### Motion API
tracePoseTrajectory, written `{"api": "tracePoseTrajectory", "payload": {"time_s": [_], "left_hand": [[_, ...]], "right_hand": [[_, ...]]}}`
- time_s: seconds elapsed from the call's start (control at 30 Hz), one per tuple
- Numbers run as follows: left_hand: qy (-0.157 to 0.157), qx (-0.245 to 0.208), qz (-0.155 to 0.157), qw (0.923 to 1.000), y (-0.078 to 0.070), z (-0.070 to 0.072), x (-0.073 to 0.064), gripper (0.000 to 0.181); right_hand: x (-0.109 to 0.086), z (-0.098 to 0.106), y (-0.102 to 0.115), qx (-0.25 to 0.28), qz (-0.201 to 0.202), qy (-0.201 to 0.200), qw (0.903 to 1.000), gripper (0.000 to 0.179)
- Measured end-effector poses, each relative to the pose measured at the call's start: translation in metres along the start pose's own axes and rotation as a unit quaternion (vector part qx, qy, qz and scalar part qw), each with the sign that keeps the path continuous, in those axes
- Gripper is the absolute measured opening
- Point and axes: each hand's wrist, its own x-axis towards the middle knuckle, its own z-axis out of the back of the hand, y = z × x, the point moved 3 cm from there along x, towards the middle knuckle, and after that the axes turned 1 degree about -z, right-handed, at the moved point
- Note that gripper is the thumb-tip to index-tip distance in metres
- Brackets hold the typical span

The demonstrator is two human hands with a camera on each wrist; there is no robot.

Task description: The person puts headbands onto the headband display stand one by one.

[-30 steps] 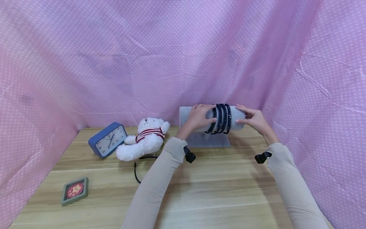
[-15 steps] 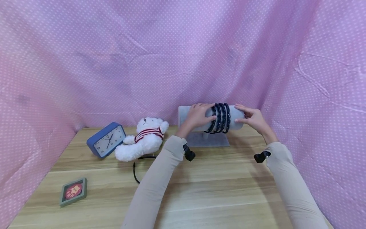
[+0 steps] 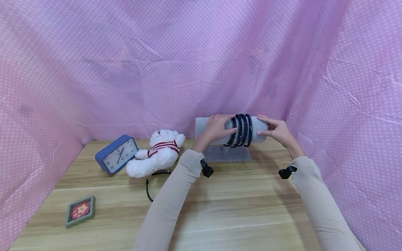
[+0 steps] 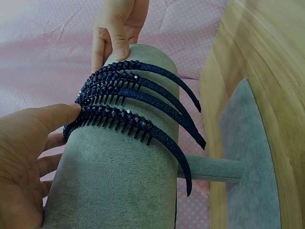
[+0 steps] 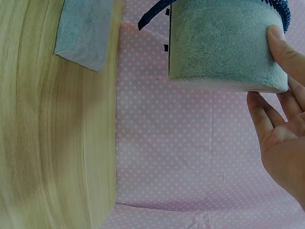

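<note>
Several dark, beaded headbands [image 3: 241, 130] with comb teeth sit side by side around the padded grey roll of a headband display stand [image 3: 260, 124]. My left hand [image 3: 217, 128] is at the leftmost headband [image 4: 128, 121]. In the left wrist view its thumb tip touches the beaded part, while the other fingers curl behind the roll and are partly hidden. At the roll's right end my right hand [image 3: 279, 132] holds on, thumb on the padded front. The right wrist view shows the right hand's other fingers [image 5: 259, 114] against the flat end face.
Left on the wooden table [image 3: 238, 209] are a white teddy bear [image 3: 163, 155] in a striped top, a blue alarm clock [image 3: 117, 153] and a small framed picture [image 3: 80, 211]. A thin black curved piece [image 3: 148, 190] lies partly behind my left sleeve. Pink dotted cloth [image 3: 201, 62] hangs behind.
Both hands keep their places on the headband and the stand. The whole head view has shifted very slightly; nothing on the table has visibly moved.
</note>
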Motion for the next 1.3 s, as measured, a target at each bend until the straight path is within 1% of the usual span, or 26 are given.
{"api": "tracePoseTrajectory", "payload": {"time_s": [0.2,0.3,0.4,0.57,0.63,0.73,0.8,0.9,1.03,1.17,1.3], "left_hand": [[-0.003,0.005,-0.001,1.0,0.0,0.0,-0.002,0.065],[-0.005,0.008,-0.001,1.0,0.0,-0.001,-0.002,0.065],[-0.011,0.014,0.0,0.9998,0.001,-0.002,-0.004,0.065],[-0.042,0.007,-0.01,0.9991,0.001,-0.004,-0.01,0.062],[-0.057,-0.006,-0.016,0.9982,0.001,-0.003,-0.012,0.061],[-0.078,-0.03,-0.028,0.9961,0.0,0.002,-0.019,0.059],[-0.087,-0.038,-0.036,0.9948,-0.001,0.007,-0.024,0.059],[-0.097,-0.031,-0.061,0.9929,-0.004,0.015,-0.035,0.059],[-0.092,-0.015,-0.089,0.9916,-0.004,0.021,-0.053,0.059],[-0.074,0.007,-0.117,0.9904,-0.004,0.022,-0.076,0.056],[-0.068,0.043,-0.156,0.9845,-0.003,0.017,-0.1,0.051]], "right_hand": [[-0.001,-0.001,0.0,0.0,0.009,-0.002,1.0,0.065],[-0.001,-0.001,0.001,-0.002,0.007,-0.002,1.0,0.064],[-0.001,-0.002,0.0,-0.001,0.01,0.0,0.9999,0.063],[-0.002,-0.004,0.0,0.006,0.018,-0.002,0.9998,0.063],[-0.002,-0.003,0.0,0.004,0.021,-0.003,0.9998,0.063],[-0.002,-0.002,0.001,0.001,0.024,-0.007,0.9997,0.063],[-0.001,0.0,0.002,0.0,0.028,-0.008,0.9996,0.063],[-0.001,0.001,0.003,0.003,0.028,-0.009,0.9996,0.064],[0.0,0.002,0.002,0.005,0.025,-0.011,0.9996,0.064],[0.001,0.003,-0.001,-0.001,0.025,-0.01,0.9996,0.064],[0.001,0.001,-0.005,0.009,0.018,-0.017,0.9996,0.063]]}}
